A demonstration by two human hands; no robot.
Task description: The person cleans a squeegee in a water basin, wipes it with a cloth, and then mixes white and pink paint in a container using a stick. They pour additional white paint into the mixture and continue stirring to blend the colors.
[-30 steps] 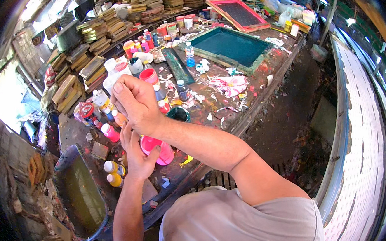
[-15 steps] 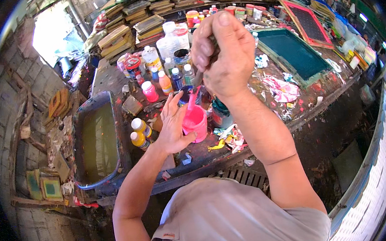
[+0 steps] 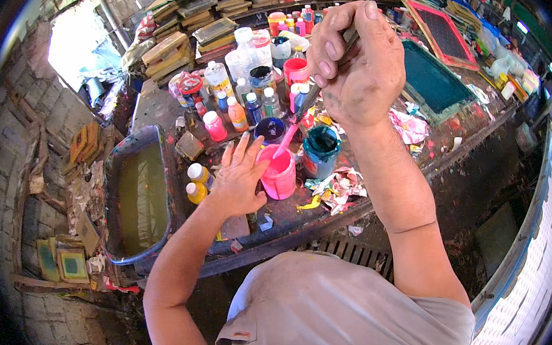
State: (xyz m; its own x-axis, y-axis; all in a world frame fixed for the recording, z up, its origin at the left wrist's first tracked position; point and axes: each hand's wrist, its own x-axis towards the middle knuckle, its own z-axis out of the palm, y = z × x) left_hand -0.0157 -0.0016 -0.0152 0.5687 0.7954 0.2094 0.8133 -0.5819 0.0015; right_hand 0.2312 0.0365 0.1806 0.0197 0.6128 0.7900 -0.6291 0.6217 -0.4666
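Note:
My right hand (image 3: 362,68) is closed around the dark upper part of a mixing stick (image 3: 287,136). The stick slants down to the left, its pink-coated lower end inside a pink paint pot (image 3: 279,184). At the pot's left side is my left hand (image 3: 238,180), fingers stretched and apart; its index finger lies close to the pot's wall, though I cannot tell how firmly it touches. Behind the pot stands a container of dark blue paint (image 3: 270,131). To its right is a can of dark teal paint (image 3: 321,148), beside crumpled, stained paper (image 3: 341,190).
Several small paint bottles (image 3: 237,114) crowd the table behind my left hand. A tub of murky water (image 3: 138,203) stands at the left. On the right lie a teal printing screen (image 3: 436,82) and a pink-framed screen (image 3: 440,33). Stacked wooden frames (image 3: 169,54) line the back.
My right hand has moved right with the stick, whose lower end stays in the pot. My left hand has shifted slightly left and down. The teal can shows more fully.

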